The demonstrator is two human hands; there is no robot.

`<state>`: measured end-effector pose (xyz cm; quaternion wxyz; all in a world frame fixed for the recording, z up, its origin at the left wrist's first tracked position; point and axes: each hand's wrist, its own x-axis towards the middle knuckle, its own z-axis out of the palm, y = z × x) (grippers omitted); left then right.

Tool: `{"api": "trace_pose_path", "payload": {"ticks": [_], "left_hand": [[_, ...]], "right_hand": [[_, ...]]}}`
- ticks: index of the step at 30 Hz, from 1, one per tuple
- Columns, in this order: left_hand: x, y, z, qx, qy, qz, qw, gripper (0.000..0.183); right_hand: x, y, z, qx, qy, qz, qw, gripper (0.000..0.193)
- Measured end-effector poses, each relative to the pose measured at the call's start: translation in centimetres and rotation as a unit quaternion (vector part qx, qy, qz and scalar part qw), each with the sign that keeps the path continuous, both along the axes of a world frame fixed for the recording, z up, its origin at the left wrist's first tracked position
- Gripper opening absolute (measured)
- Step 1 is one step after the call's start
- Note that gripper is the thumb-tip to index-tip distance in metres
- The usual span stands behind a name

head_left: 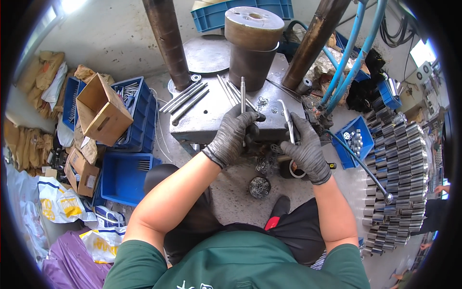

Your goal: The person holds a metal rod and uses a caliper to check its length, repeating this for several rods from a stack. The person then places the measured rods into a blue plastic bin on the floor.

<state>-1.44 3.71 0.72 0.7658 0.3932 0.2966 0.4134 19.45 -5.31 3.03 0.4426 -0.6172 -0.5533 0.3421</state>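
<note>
My left hand [230,136], in a grey work glove, is closed around a slim steel shaft [243,89] that stands nearly upright. In my right hand [308,149], also gloved, is a thin silver hand tool with a bent tip [286,114]; its exact kind is unclear. Both hands are above the front edge of a steel press bed [216,123]. Several steel shafts [179,102] lie on its left side, and more thin rods [225,90] rest near the middle. Between my hands, small metal rings [262,102] lie in a loose cluster on the bed.
A heavy steel cylinder [252,48] stands between two columns [168,41]. Below the bed is a round tub of small rings [260,188]. Blue bins [126,178] and a wooden box [105,113] stand left. At right, a ball-ended lever [388,197] juts before stacked metal tubes [399,173].
</note>
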Motion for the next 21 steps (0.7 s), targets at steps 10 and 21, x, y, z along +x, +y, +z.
{"api": "trace_pose_path", "payload": {"ticks": [10,21], "left_hand": [[-0.37,0.41,0.38,-0.067,0.039,-0.009,0.997,0.012],[-0.5,0.27,0.06,-0.044,0.072,-0.015,0.996,0.02]], "right_hand": [[-0.36,-0.58,1.08,0.217,-0.401,0.043,0.889,0.058],[-0.46,-0.43,0.96,0.212,-0.416,0.044,0.883,0.059]]}}
